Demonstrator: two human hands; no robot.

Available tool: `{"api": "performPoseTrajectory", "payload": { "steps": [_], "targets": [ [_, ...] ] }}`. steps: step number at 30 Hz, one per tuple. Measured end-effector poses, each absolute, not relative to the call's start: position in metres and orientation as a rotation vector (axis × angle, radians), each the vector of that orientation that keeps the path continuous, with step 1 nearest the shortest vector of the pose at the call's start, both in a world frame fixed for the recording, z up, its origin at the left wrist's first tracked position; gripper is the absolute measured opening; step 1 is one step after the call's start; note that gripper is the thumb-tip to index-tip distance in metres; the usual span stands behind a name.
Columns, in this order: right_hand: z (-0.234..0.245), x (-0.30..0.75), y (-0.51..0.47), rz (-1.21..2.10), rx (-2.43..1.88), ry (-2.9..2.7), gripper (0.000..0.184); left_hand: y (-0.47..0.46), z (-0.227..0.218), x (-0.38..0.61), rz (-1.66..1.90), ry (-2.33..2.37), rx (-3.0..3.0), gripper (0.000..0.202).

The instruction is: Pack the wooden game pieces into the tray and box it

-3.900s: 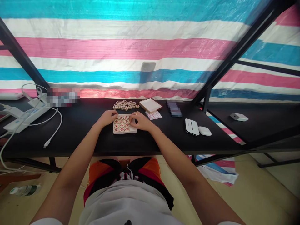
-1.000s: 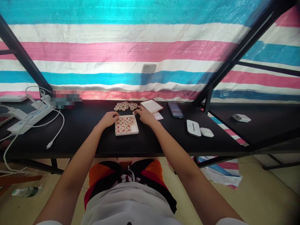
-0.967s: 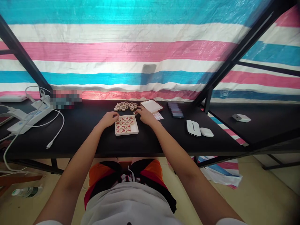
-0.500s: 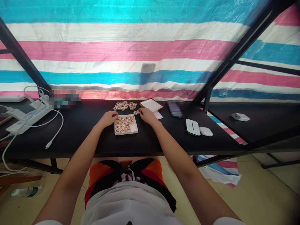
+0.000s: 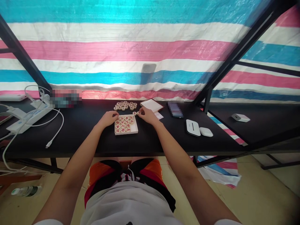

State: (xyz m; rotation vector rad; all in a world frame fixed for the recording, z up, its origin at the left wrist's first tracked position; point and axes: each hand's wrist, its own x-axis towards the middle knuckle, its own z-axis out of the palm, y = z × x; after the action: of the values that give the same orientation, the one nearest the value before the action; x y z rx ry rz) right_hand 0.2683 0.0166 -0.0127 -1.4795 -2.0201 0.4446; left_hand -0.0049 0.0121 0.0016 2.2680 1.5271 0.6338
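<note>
A small white tray [image 5: 134, 130] on the black table holds several round wooden chess pieces with red characters. My left hand [image 5: 108, 118] rests curled against the tray's left far corner, touching it. My right hand [image 5: 146, 114] lies just right of the tray, its fingertips pinched on a chess piece [image 5: 138, 112], with another loose piece [image 5: 134, 113] beside it. A heap of loose pieces [image 5: 125, 106] lies behind the tray.
A flat white lid [image 5: 152, 105] and a paper slip [image 5: 159, 116] lie to the right of the heap. Farther right are a phone [image 5: 175, 109], a white device [image 5: 192, 127] and a white case [image 5: 206, 132]. A power strip [image 5: 28, 116] with white cables sits at the left.
My right hand went from the tray to the heap of loose pieces, then drew back toward the tray's right far corner with pieces. My left hand stayed at the tray.
</note>
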Motion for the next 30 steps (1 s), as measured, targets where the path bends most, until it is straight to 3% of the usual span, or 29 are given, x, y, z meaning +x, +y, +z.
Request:
{"api": "performPoseTrajectory", "payload": {
  "steps": [4, 11, 16, 30],
  "targets": [
    [-0.006, 0.263, 0.005, 0.659, -1.252, -1.994, 0.035, 0.012, 0.001, -0.005, 0.635, 1.529, 2.261, 0.030],
    [0.004, 0.250, -0.015, 0.819, -1.061, -2.114, 0.033, 0.012, 0.001, -0.005, 0.629, 1.524, 2.282, 0.029],
    [0.005, 0.249, -0.017, 0.848, -1.059, -2.251, 0.026, 0.014, 0.000, -0.006, 0.634, 1.516, 2.271, 0.030],
    [0.004, 0.244, -0.019, 0.790, -1.002, -2.292, 0.035, 0.013, 0.000, -0.006, 0.647, 1.506, 2.289, 0.029]
  ]
}}
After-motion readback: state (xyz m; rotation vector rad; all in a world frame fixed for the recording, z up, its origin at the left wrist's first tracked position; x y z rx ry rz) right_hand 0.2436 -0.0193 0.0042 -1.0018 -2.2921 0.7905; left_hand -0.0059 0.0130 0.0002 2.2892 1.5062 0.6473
